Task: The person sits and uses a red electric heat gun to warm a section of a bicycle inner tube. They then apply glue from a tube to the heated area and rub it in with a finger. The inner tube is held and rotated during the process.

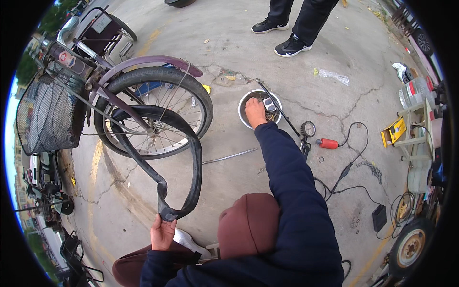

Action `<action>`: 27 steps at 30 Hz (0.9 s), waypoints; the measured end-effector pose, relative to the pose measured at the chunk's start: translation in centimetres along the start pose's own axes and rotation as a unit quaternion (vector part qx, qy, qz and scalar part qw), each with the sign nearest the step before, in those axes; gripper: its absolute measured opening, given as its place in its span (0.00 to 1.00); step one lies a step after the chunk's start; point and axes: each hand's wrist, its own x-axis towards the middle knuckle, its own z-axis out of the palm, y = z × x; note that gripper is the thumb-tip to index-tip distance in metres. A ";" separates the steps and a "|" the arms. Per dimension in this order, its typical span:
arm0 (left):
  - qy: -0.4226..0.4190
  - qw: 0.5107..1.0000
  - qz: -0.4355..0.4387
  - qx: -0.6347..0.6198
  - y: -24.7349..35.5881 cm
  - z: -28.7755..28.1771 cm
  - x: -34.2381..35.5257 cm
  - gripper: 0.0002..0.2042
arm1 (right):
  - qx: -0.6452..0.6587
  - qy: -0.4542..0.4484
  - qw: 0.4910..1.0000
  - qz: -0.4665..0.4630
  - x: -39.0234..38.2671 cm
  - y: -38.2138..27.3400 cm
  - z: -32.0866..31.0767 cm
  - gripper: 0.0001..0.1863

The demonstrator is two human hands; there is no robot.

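Observation:
My left hand (pixel 163 233) pinches a black inner tube (pixel 193 162) at a patched-looking spot near the bottom of the picture; its upper loop hangs over the front wheel (pixel 206 105) of a purple bicycle (pixel 134 62). My right hand (pixel 254 110) reaches into a round bowl (pixel 245 124) of small loose items, fingers curled down among them; what they hold, if anything, is hidden. A small silver item (pixel 269 103) sits at the bowl's right. A floor pump (pixel 306 138) with a gauge lies just right of the bowl, and a metal rod (pixel 229 156) lies below it.
A person's legs (pixel 303 28) stand at the top. A red cylindrical tool (pixel 329 143) with cables lies right, by a black box (pixel 379 217). A wooden stool (pixel 411 129), yellow box (pixel 393 129) and loose wheel (pixel 411 248) line the right edge. A metal basket (pixel 48 110) is at left.

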 end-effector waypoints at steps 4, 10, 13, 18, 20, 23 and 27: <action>0.027 0.999 0.015 -0.017 0.7 0.0 -0.2 0.18 | -0.026 0.037 0.999 -0.006 0.0 0.1 0.2 0.05; 0.086 0.986 0.105 0.100 2.0 1.0 -1.0 0.16 | 0.347 0.159 0.920 0.091 1.1 2.6 -6.4 0.07; 0.109 0.966 0.169 0.162 2.7 2.6 -1.6 0.09 | 0.697 -0.015 0.690 0.195 1.8 2.2 -13.6 0.11; 0.088 0.948 0.232 0.201 4.9 5.9 -3.6 0.11 | 0.792 -0.106 0.601 0.029 0.1 -1.6 -28.2 0.13; 0.045 0.935 0.273 0.223 5.8 7.1 -4.6 0.19 | 0.793 -0.149 0.590 -0.036 -1.5 -4.2 -33.6 0.14; -0.045 0.929 0.252 0.266 7.7 8.8 -5.5 0.22 | 0.781 -0.207 0.581 -0.092 -4.6 -8.5 -39.9 0.13; -0.140 0.891 0.289 0.320 8.5 10.3 -6.0 0.19 | 0.789 -0.257 0.547 -0.107 -8.7 -14.0 -43.6 0.13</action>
